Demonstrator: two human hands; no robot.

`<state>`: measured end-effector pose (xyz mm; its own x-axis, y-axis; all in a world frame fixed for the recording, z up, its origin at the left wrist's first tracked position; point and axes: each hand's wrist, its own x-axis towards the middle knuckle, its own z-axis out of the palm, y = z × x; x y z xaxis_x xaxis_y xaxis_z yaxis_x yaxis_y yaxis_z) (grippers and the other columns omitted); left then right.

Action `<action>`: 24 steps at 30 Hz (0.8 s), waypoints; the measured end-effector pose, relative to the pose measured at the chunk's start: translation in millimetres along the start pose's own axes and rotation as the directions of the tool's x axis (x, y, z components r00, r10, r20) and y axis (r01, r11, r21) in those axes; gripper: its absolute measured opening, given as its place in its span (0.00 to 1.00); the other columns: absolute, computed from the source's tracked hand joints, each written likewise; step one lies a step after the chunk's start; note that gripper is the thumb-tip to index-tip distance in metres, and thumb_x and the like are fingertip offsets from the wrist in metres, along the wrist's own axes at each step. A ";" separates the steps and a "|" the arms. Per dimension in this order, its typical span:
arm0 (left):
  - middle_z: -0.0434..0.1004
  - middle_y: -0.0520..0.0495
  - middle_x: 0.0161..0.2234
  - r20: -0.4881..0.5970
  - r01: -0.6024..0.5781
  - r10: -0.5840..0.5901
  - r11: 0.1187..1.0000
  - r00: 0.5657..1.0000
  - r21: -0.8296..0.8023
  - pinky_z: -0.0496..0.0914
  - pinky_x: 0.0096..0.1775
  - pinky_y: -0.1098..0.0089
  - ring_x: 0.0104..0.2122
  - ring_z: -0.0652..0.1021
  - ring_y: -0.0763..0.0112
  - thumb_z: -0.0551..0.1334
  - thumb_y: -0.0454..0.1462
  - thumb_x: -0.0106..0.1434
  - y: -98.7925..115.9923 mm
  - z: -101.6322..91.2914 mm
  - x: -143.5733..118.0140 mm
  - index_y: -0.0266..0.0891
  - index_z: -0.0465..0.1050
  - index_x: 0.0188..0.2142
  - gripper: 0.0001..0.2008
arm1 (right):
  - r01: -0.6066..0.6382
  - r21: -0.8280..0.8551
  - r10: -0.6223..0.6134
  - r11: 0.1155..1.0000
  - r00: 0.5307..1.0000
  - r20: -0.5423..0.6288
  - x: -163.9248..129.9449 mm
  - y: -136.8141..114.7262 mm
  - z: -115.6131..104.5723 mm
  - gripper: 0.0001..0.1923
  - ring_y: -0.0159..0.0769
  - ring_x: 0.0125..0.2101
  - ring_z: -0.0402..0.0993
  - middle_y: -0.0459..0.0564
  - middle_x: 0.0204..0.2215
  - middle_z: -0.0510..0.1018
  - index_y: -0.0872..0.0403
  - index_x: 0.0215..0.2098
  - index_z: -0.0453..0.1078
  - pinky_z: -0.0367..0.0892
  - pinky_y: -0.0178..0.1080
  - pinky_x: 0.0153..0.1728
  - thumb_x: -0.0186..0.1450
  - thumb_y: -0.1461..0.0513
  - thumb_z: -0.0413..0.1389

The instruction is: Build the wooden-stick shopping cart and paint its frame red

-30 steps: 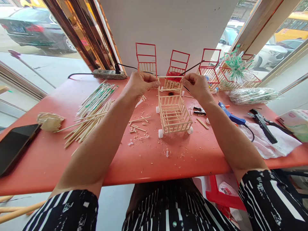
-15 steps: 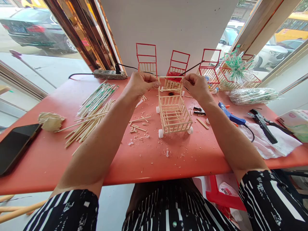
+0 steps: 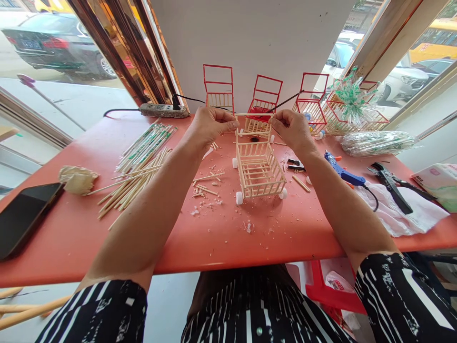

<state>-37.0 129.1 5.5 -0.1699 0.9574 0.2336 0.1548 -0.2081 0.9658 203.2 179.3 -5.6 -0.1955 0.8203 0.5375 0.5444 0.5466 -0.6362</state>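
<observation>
A pale, slatted stick cart (image 3: pixel 257 170) on white wheels; left hand (image 3: pixel 210 125) and right hand (image 3: pixel 291 127) pinch its handle stick (image 3: pixel 253 115) ends; its basket looks empty

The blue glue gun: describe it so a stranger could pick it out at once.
On the red table, look just right of the right hand and forearm. The glue gun lies beside a white cloth, near black pliers. It is the only bright blue tool there.
</observation>
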 end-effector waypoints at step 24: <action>0.79 0.51 0.24 0.009 -0.025 0.025 1.000 1.000 0.004 0.77 0.38 0.71 0.30 0.80 0.71 0.75 0.30 0.49 -2.5 -0.3 1.8 0.38 0.79 0.25 0.07 | -0.023 0.003 0.023 1.000 1.000 -0.003 -1.1 -1.2 -0.3 0.10 0.32 0.27 0.64 0.44 0.24 0.69 0.52 0.30 0.71 0.63 0.40 0.33 0.67 0.56 0.63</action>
<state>-38.0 131.3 3.6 -0.1571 0.9538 0.2562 0.1626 -0.2309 0.9593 203.0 177.7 -5.3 -0.1809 0.8320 0.5245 0.5464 0.5284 -0.6498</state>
